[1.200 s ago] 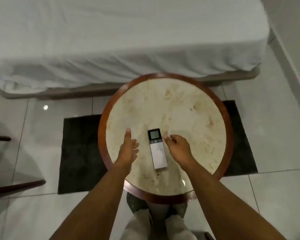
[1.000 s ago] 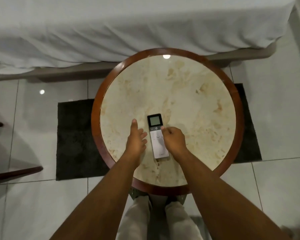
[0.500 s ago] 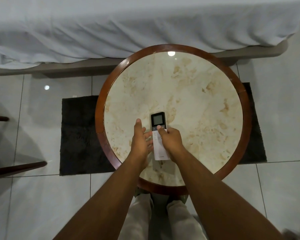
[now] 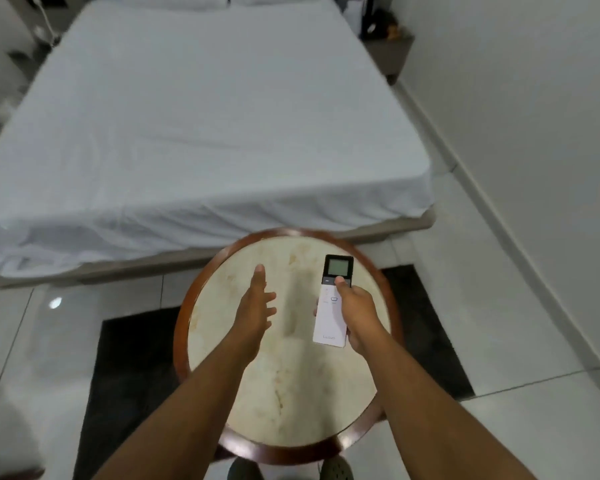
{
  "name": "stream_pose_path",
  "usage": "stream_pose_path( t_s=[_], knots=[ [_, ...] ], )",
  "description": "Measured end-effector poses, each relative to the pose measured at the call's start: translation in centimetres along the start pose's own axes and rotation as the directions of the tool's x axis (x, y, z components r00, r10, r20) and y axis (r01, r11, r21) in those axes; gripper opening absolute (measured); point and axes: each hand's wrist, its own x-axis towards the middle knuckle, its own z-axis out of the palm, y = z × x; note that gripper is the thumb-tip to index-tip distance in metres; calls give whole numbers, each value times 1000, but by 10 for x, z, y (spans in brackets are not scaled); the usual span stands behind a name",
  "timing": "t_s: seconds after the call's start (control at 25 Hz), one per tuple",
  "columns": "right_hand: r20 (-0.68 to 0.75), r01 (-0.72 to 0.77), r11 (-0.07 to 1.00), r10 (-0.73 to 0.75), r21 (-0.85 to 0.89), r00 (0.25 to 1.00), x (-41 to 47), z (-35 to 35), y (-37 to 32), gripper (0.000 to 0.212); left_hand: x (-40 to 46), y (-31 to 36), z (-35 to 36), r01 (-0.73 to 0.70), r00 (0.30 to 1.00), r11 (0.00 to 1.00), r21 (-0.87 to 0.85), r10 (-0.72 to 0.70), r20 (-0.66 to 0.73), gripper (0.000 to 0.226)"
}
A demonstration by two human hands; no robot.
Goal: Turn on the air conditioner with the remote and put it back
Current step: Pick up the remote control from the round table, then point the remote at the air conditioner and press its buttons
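The person's right hand (image 4: 355, 308) grips a slim white remote with a black screen end (image 4: 334, 303), thumb pressed just below the screen, above a round marble-topped table with a reddish wooden rim (image 4: 182, 327). The left hand (image 4: 255, 308) hovers empty beside it, fingers spread. A bed under a white sheet (image 4: 201, 126) lies beyond, and a dark rug (image 4: 125, 355) lies under the table on pale glossy floor tiles (image 4: 49, 341).
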Motion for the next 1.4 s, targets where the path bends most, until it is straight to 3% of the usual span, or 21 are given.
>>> stream_pose_path(
  t_s=[0.12,0.16,0.24,0.32,0.4,0.48,0.56,0.64,0.8,1.04,1.2,1.4],
  knots=[
    [-56,154,980,-148,129,987,-38,-40,-78,33,-31,61,26,-206,978,975,88,202,55,70],
    [-75,215,964,-205,157,976,-54,-57,-104,32,-41,84,35,-289,957,943,166,280,76,77],
    [-127,341,926,-323,163,938,-91,-92,-152,29,-65,131,57,-483,874,788,382,457,163,97],
    [-150,444,886,-425,131,892,-127,-122,-196,27,-85,179,79,-635,743,520,571,613,268,108],
    [-216,544,829,-512,127,831,-174,-157,-239,28,-116,230,107,-726,539,173,666,744,394,108],
    [-270,642,754,-595,137,757,-220,-187,-275,30,-152,278,132,-751,322,-77,656,825,465,107],
    [-321,725,676,-663,133,677,-265,-214,-305,29,-188,321,155,-747,143,-231,624,861,489,107],
    [-369,797,593,-720,112,588,-308,-236,-329,27,-223,357,172,-729,22,-330,600,865,501,109],
    [-438,889,457,-793,30,423,-382,-266,-367,26,-285,410,199,-695,-140,-430,576,867,478,108],
    [-485,944,322,-837,-67,251,-457,-286,-403,28,-362,462,221,-651,-322,-482,586,875,362,107],
    [-510,949,297,-836,-110,202,-477,-287,-409,31,-387,474,223,-660,-369,-483,575,876,312,108],
    [-506,939,308,-841,-154,193,-477,-281,-404,33,-391,474,226,-635,-378,-504,586,864,333,111]
  ],
)
